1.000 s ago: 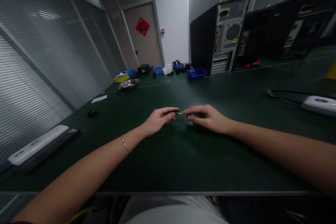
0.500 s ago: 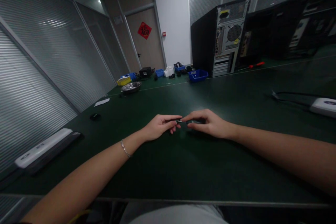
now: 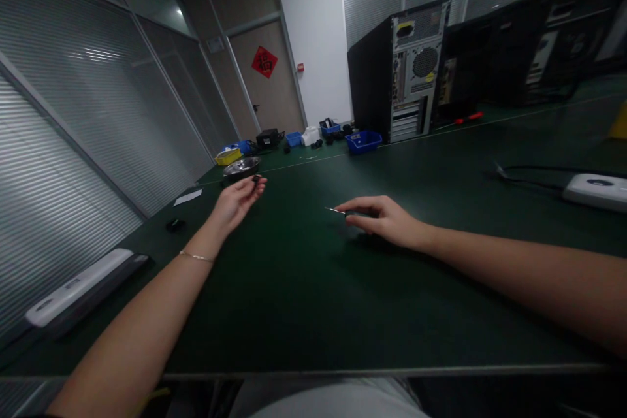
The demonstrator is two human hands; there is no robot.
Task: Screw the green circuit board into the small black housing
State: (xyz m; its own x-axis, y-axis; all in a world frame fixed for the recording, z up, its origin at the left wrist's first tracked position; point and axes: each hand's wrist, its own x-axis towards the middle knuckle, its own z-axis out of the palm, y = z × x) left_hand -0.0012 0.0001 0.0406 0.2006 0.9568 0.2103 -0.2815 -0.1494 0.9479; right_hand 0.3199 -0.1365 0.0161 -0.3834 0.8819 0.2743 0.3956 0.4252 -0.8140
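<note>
My left hand [image 3: 238,201] is raised off the table toward the far left. Its fingers pinch a small dark piece [image 3: 256,179], too small to make out. Just behind it stands a round shiny metal bowl [image 3: 247,166]. Over the middle of the green table [image 3: 294,287], my right hand [image 3: 385,217] is closed on a small screwdriver [image 3: 336,210]. The screwdriver's thin metal shaft points left; its dark handle is mostly hidden under the fingers.
Blue bin [image 3: 363,141] and computer tower [image 3: 416,78] stand at the back. Left lie a white-and-black device [image 3: 81,284], a small black object [image 3: 175,225] and a paper slip [image 3: 188,197]. At right lies a white device [image 3: 595,191] with a cable. Farther back is a red-handled tool [image 3: 469,118].
My left hand has moved away from the screwdriver, left and farther out toward the metal bowl, with a small dark piece in its fingers. My right hand stays nearly in place with the screwdriver.
</note>
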